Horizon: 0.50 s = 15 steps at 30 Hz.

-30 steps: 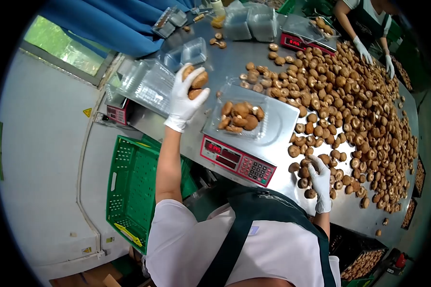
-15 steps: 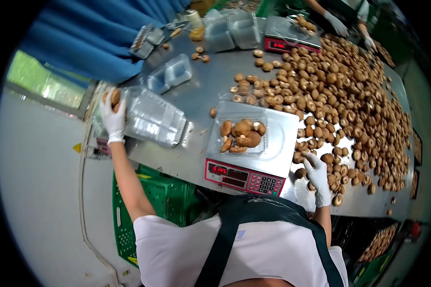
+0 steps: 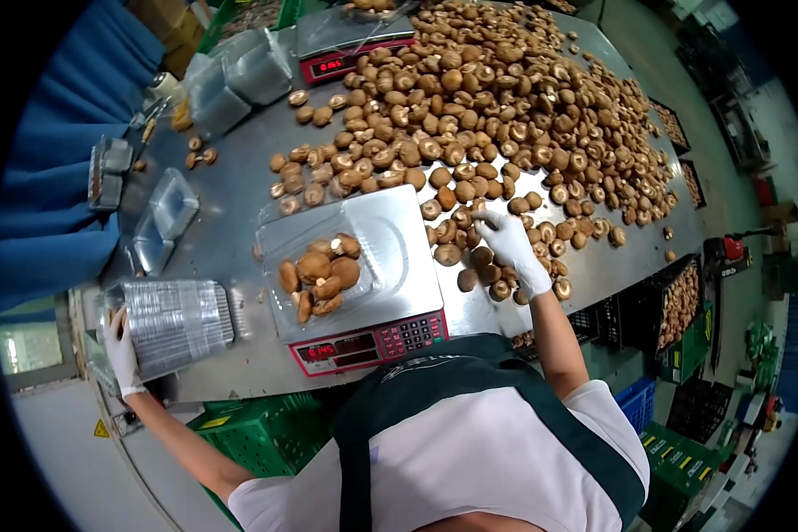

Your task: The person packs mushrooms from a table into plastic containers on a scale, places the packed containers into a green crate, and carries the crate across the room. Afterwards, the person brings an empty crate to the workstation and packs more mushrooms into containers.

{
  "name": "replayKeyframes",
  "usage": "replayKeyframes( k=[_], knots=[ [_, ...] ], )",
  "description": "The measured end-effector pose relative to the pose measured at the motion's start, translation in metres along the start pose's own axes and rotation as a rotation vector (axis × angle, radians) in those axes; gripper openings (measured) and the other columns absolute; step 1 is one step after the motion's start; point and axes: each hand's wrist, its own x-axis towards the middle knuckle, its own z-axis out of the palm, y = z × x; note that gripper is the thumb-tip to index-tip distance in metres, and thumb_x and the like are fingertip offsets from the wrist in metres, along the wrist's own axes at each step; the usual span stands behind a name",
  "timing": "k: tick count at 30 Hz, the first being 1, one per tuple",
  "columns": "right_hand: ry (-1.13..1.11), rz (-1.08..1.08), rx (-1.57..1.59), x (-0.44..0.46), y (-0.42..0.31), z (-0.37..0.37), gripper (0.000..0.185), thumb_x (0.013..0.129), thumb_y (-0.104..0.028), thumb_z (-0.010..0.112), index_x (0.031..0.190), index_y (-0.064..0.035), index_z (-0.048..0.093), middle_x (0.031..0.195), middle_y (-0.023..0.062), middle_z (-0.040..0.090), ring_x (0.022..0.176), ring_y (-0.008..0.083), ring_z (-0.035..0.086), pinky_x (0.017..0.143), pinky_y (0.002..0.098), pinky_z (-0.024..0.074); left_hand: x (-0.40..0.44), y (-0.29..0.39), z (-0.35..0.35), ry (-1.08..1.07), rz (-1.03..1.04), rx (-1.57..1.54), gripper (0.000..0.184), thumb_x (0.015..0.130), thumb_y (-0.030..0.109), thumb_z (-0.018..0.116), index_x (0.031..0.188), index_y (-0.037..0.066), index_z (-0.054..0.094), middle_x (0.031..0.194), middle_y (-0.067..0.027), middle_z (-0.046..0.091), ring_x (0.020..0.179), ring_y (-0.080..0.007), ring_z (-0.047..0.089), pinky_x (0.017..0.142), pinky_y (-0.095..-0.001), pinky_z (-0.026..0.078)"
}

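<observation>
My left hand (image 3: pixel 122 355), white-gloved, is at the left end of a stack of clear plastic trays (image 3: pixel 173 326). A patch of brown mushroom (image 3: pixel 115 321) shows between its bent fingers, mostly hidden. My right hand (image 3: pixel 512 246), also gloved, reaches into the near edge of the mushroom heap (image 3: pixel 505 97), its fingertips closed on a mushroom (image 3: pixel 479 209). Between my hands stands a red-framed digital scale (image 3: pixel 355 346) with a steel top, reading about 0.145. On it lies a clear tray (image 3: pixel 370 282) holding several brown mushrooms (image 3: pixel 315 268).
A second scale (image 3: pixel 332 64) stands at the far side, beside more clear trays (image 3: pixel 230 84). Other trays (image 3: pixel 166 217) lie at the left on the metal table (image 3: pixel 230 168). Green crates (image 3: pixel 257 439) stand below the near edge; a blue curtain (image 3: pixel 62 204) hangs at left.
The view has swung to the right. My left hand has come down against the end of the tray stack. My right hand has reached farther into the mushrooms. The scale reading looks the same.
</observation>
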Motion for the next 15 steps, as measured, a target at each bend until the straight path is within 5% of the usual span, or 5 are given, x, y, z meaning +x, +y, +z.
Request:
replayKeyframes(
  k=[3,9,13,15],
  knots=[
    [0.205,-0.004,-0.149,0.041,0.020,-0.004,0.026,0.080,-0.026,0.056,0.100,-0.0120,0.064,0.083,0.0170,0.064,0.081,0.0320,0.062,0.073,0.0393,0.0490,-0.008,0.031,0.002,0.096,0.042,-0.017,0.033,0.089,0.021,0.052,0.118,0.005,0.055,0.137,-0.0178,0.036,0.127,-0.0274,0.034,0.103,-0.0322,0.025],
    [0.100,0.133,-0.420,0.122,0.045,-0.016,0.047,0.075,-0.033,0.061,0.115,-0.0088,0.057,0.098,0.0201,0.063,0.091,0.0338,0.060,0.078,0.0390,0.0478,-0.035,0.109,0.013,0.489,0.200,0.094,0.031,0.089,0.012,0.051,0.117,0.000,0.054,0.126,-0.0132,0.049,0.119,-0.0261,0.043,0.100,-0.0345,0.030],
    [0.052,0.106,-0.364,0.137,0.058,-0.010,0.051,0.072,-0.036,0.065,0.115,-0.0091,0.058,0.097,0.0209,0.063,0.092,0.0319,0.061,0.081,0.0366,0.0475,-0.062,0.170,0.074,0.291,0.312,-0.115,0.028,0.085,0.007,0.053,0.113,0.002,0.057,0.122,-0.0118,0.053,0.118,-0.0258,0.045,0.101,-0.0356,0.032],
    [0.187,0.086,-0.001,0.130,0.063,-0.009,0.046,0.075,-0.032,0.066,0.112,-0.0045,0.059,0.097,0.0152,0.065,0.087,0.0257,0.063,0.076,0.0333,0.0489,-0.075,0.188,0.114,0.124,0.327,-0.110,0.030,0.082,0.007,0.055,0.113,0.004,0.057,0.124,-0.0113,0.051,0.119,-0.0258,0.044,0.102,-0.0362,0.031]
  ],
)
